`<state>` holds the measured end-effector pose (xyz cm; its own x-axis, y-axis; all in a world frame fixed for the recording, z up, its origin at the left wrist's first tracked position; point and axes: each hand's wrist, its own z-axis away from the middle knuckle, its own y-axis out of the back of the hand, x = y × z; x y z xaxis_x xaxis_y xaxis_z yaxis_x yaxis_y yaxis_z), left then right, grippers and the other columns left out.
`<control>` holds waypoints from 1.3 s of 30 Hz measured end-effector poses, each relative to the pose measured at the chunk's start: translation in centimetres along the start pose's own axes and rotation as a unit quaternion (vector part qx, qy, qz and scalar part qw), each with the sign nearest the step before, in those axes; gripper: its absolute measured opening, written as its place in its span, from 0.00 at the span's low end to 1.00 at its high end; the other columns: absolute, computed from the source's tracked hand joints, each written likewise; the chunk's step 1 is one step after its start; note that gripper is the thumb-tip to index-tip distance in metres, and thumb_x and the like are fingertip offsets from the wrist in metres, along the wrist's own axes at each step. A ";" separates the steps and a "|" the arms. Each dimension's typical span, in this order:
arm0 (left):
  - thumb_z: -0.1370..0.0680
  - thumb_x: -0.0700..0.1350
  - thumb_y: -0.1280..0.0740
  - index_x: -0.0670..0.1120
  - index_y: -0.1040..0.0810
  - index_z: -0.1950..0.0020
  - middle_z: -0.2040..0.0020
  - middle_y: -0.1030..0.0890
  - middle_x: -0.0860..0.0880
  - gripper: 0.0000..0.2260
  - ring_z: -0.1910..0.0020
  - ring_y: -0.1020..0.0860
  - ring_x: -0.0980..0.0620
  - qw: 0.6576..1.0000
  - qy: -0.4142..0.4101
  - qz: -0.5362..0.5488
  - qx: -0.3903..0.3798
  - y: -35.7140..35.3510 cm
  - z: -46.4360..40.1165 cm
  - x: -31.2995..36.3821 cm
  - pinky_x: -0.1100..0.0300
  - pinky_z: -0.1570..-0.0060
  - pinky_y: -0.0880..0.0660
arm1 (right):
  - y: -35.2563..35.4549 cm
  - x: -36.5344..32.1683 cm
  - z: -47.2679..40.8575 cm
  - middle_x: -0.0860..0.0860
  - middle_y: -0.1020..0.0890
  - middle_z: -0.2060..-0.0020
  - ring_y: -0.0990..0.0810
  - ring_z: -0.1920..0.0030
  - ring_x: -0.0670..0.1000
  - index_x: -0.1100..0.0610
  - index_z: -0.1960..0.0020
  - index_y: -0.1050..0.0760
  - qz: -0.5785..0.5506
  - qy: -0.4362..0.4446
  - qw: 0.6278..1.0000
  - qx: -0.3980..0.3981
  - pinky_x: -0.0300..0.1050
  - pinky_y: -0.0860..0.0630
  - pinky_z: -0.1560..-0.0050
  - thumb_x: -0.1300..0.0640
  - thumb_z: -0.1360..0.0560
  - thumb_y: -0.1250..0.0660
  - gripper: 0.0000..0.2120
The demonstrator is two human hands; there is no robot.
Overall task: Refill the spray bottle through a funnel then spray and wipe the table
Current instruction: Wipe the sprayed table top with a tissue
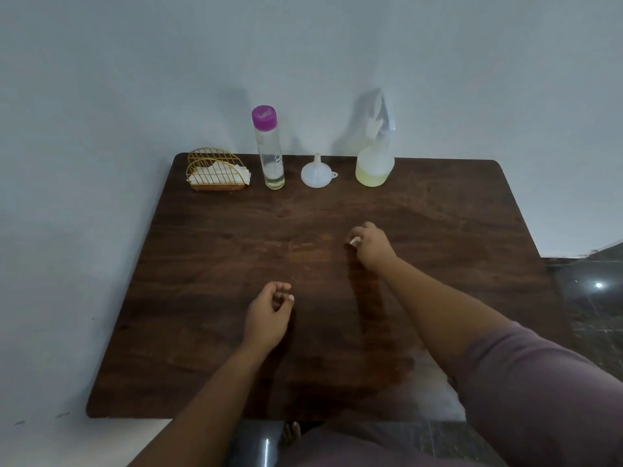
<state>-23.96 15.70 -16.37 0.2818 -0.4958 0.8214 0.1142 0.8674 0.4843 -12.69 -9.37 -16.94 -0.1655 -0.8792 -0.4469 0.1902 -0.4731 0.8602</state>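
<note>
The spray bottle (pixel 375 163), clear with pale yellow liquid in its bottom, stands at the back right of the dark wooden table (pixel 209 332). Left of it a white funnel (pixel 317 173) sits wide end down with its spout up. A tall clear bottle (pixel 269 153) with a purple cap stands further left, with a little liquid in it. My left hand (pixel 269 315) hovers over the table's near middle, fingers loosely curled and holding nothing. My right hand (pixel 371 246) reaches further out over the centre, fingers curled inward, nothing seen in it.
A gold wire napkin holder (pixel 215 171) with white paper napkins stands at the back left corner. A pale wall runs behind and to the left of the table. Dark tiled floor (pixel 593 298) lies to the right.
</note>
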 end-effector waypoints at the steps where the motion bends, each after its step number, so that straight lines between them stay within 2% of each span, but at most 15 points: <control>1: 0.22 0.43 0.33 0.53 0.24 0.48 0.58 0.20 0.53 0.06 0.57 0.20 0.52 1.000 0.000 0.002 0.001 -0.1 -0.1 -0.1 0.56 0.54 0.23 | -0.8 -0.6 0.8 0.58 0.26 0.46 0.26 0.44 0.61 0.57 0.47 0.21 0.011 0.030 0.999 -0.006 0.49 0.28 0.42 0.64 0.24 0.38 0.09; 4: 0.22 0.42 0.33 0.53 0.24 0.49 0.59 0.20 0.53 0.06 0.58 0.19 0.51 1.000 0.004 0.009 0.005 -0.2 -0.3 -0.3 0.55 0.54 0.22 | -2.7 -3.4 5.4 0.59 0.24 0.45 0.25 0.43 0.58 0.61 0.45 0.21 0.006 0.165 0.982 -0.092 0.44 0.31 0.41 0.63 0.23 0.38 0.09; 6: 0.22 0.42 0.33 0.54 0.24 0.49 0.59 0.20 0.53 0.06 0.58 0.20 0.51 1.000 0.008 0.004 0.004 -0.2 -0.2 -0.4 0.55 0.55 0.23 | -3.2 -4.5 8.3 0.57 0.21 0.47 0.23 0.46 0.52 0.60 0.47 0.20 -0.043 0.237 0.955 -0.172 0.35 0.31 0.47 0.66 0.25 0.36 0.10; 7: 0.22 0.43 0.33 0.54 0.24 0.48 0.59 0.20 0.53 0.06 0.58 0.20 0.51 1.000 0.011 0.004 0.004 0.0 -0.2 -0.5 0.55 0.55 0.23 | -3.1 -4.4 8.9 0.55 0.20 0.49 0.23 0.48 0.51 0.59 0.48 0.19 -0.072 0.243 0.952 -0.172 0.30 0.31 0.49 0.67 0.26 0.35 0.10; 9: 0.22 0.43 0.33 0.53 0.24 0.48 0.59 0.20 0.53 0.06 0.59 0.20 0.51 1.000 0.016 0.009 0.008 0.3 -0.1 -0.8 0.54 0.55 0.22 | -2.5 -3.2 7.9 0.53 0.18 0.53 0.21 0.51 0.49 0.58 0.52 0.18 -0.151 0.203 0.964 -0.080 0.31 0.28 0.49 0.65 0.28 0.34 0.08; 11: 0.22 0.42 0.33 0.53 0.24 0.48 0.59 0.20 0.53 0.06 0.59 0.20 0.51 1.000 0.021 0.012 0.012 0.7 0.1 -1.1 0.53 0.54 0.22 | -1.4 -1.1 5.8 0.54 0.19 0.54 0.21 0.52 0.51 0.57 0.54 0.19 -0.183 0.103 0.976 0.048 0.40 0.27 0.49 0.65 0.30 0.36 0.09; 13: 0.22 0.41 0.33 0.52 0.23 0.49 0.59 0.20 0.52 0.06 0.60 0.21 0.52 0.999 0.021 0.014 0.020 0.9 0.4 -1.5 0.52 0.54 0.22 | -0.1 0.6 4.2 0.56 0.22 0.51 0.22 0.50 0.55 0.57 0.50 0.21 -0.180 -0.004 0.977 0.116 0.39 0.31 0.51 0.69 0.29 0.37 0.12; 17: 0.22 0.41 0.33 0.53 0.24 0.49 0.59 0.20 0.51 0.07 0.59 0.20 0.49 0.999 0.025 0.015 0.014 1.2 1.1 -2.2 0.51 0.53 0.22 | 1.0 0.9 2.4 0.56 0.29 0.44 0.28 0.50 0.52 0.53 0.36 0.27 -0.160 -0.066 0.979 0.108 0.43 0.31 0.49 0.70 0.24 0.41 0.21; 22: 0.22 0.40 0.33 0.51 0.24 0.49 0.59 0.21 0.51 0.06 0.59 0.20 0.49 0.999 0.026 0.015 0.015 1.7 1.6 -2.4 0.56 0.56 0.24 | 0.9 -0.2 1.1 0.55 0.33 0.41 0.29 0.46 0.52 0.56 0.46 0.21 -0.159 -0.079 0.980 0.092 0.40 0.31 0.45 0.67 0.22 0.42 0.13; 25: 0.21 0.40 0.34 0.51 0.24 0.49 0.59 0.22 0.52 0.06 0.60 0.22 0.53 1.000 0.027 0.006 0.013 1.8 1.8 -2.4 0.61 0.59 0.26 | 1.4 -0.5 0.3 0.54 0.26 0.44 0.26 0.45 0.55 0.55 0.45 0.22 -0.113 -0.072 0.984 0.118 0.46 0.28 0.48 0.66 0.24 0.39 0.13; 28: 0.22 0.40 0.33 0.52 0.24 0.49 0.60 0.22 0.53 0.07 0.61 0.22 0.53 0.999 0.029 0.003 0.023 1.8 1.9 -2.8 0.61 0.59 0.27 | 1.9 -0.5 -0.6 0.55 0.21 0.48 0.23 0.50 0.57 0.53 0.47 0.21 -0.073 -0.080 0.989 0.097 0.48 0.25 0.54 0.66 0.26 0.39 0.14; 30: 0.22 0.40 0.33 0.52 0.24 0.50 0.60 0.22 0.53 0.07 0.60 0.21 0.52 0.999 0.033 0.007 0.020 1.7 1.9 -3.0 0.59 0.58 0.26 | 1.8 -0.6 -1.0 0.56 0.22 0.48 0.23 0.49 0.58 0.56 0.47 0.20 -0.043 -0.082 0.993 0.080 0.48 0.24 0.53 0.68 0.25 0.40 0.14; 32: 0.22 0.40 0.33 0.52 0.24 0.50 0.60 0.22 0.53 0.07 0.59 0.21 0.51 0.999 0.033 0.008 0.019 1.6 2.1 -3.1 0.59 0.57 0.25 | 1.1 -1.2 -0.7 0.56 0.23 0.46 0.24 0.47 0.59 0.58 0.45 0.20 0.034 -0.062 0.996 0.047 0.48 0.26 0.50 0.67 0.24 0.40 0.13; 34: 0.22 0.39 0.33 0.51 0.24 0.50 0.60 0.22 0.53 0.07 0.59 0.20 0.50 0.999 0.033 0.013 0.020 1.6 2.2 -3.1 0.57 0.56 0.24 | -0.2 -2.3 0.7 0.57 0.24 0.45 0.25 0.45 0.60 0.59 0.44 0.21 0.108 0.005 0.994 0.018 0.49 0.27 0.47 0.65 0.24 0.42 0.13; 39: 0.23 0.40 0.33 0.52 0.23 0.50 0.59 0.21 0.52 0.07 0.58 0.20 0.49 0.999 0.035 0.020 0.023 1.5 2.2 -3.1 0.54 0.53 0.23 | -5.2 -7.2 9.7 0.56 0.26 0.43 0.27 0.42 0.58 0.58 0.42 0.23 0.131 0.151 0.976 -0.084 0.50 0.27 0.43 0.58 0.21 0.43 0.13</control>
<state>-26.77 18.45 -17.48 0.3519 -0.4556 0.8177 0.0590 0.8826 0.4664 -21.92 -0.05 -15.80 0.1990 -0.9360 -0.2903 0.3469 -0.2098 0.9141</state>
